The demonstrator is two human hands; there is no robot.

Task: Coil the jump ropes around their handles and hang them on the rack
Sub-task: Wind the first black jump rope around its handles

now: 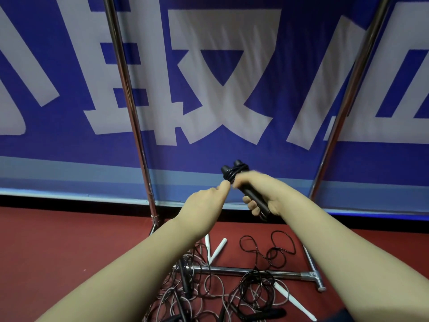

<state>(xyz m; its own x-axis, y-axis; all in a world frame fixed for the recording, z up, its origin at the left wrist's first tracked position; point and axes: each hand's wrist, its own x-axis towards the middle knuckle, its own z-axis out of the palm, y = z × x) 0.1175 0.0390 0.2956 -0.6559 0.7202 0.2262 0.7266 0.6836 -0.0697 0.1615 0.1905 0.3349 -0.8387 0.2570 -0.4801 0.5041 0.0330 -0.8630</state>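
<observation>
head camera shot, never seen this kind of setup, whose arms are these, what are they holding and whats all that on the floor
There is no machine here. A person wears a wide-angle camera on the head, so you look forward and down along their own two arms. The right hand grips a pair of black handles held side by side, with the cord already wound around their top ends. The left hand pinches that cord just beside the winding. Behind them stand the metal rack and a blue banner. On the red floor, around the rack's base, lies a tangle of more ropes, some with white handles.
</observation>
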